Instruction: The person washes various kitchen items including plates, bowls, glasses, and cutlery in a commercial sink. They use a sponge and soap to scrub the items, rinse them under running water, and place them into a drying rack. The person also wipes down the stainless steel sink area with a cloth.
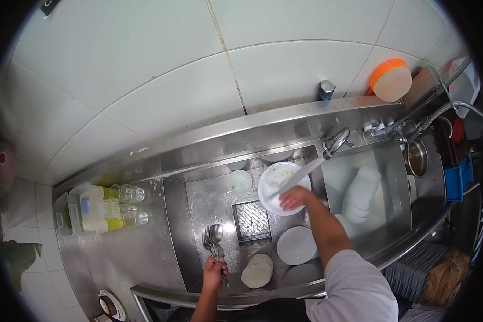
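Observation:
My left hand point(216, 271) grips a bunch of metal spoons and forks point(213, 238) by their handles, heads pointing away from me, over the left part of the steel sink basin point(207, 209). My right hand point(294, 198) is at the near edge of a white plate point(269, 187) with food scraps on it. Whether its fingers hold anything is unclear. Water point(302, 173) runs from the faucet point(338, 141) onto the plate near that hand. A small bowl point(240, 182) stands left of the plate. Nearer me are another white plate point(297, 245) and a stack of small white dishes point(257, 271).
A perforated drain strainer point(252, 222) lies in the basin floor. In the right basin point(394, 209), white dishes point(361, 195) sit in cloudy water. Glasses point(133, 194) and a clear plastic container point(89, 209) occupy the left counter. An orange-rimmed strainer point(390, 80) leans against the tiled wall.

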### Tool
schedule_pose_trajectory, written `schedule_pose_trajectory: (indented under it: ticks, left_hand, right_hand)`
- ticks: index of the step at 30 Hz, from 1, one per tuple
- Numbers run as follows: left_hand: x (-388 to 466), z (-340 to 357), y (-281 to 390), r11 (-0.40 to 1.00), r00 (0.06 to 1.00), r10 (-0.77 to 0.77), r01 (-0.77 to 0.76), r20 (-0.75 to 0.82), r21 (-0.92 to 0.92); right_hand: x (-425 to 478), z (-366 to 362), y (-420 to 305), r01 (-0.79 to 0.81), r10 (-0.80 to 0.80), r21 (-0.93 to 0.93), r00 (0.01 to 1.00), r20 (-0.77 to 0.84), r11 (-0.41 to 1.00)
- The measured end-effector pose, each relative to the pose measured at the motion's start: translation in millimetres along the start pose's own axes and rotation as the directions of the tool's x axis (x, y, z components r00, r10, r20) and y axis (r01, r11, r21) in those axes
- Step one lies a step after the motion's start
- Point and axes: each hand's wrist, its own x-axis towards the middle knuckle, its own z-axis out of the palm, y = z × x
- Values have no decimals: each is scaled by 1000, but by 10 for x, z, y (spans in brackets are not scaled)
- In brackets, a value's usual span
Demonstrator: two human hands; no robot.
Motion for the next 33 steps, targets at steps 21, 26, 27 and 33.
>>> schedule_pose_trajectory:
  ticks: [21,26,27,33]
  left_hand:
    - [1089,1877,94,959,789,-283,234,546,160]
    - [1153,1699,198,948,703,-317,260,637,184]
    - [1196,1695,214,956,727,-294,219,621,196]
    - [1332,1749,197,892,781,-330,74,530,446]
  right_hand:
    - [-1168,1181,-56,500,-391,204,825,-407,842]
    - [-912,1231,-95,643,-472,446,763,-440,623]
    - [-880,1216,-48,608,-450,423,789,-418,672]
    - [-927,1119,-150,578,-442,407,811,-384,707]
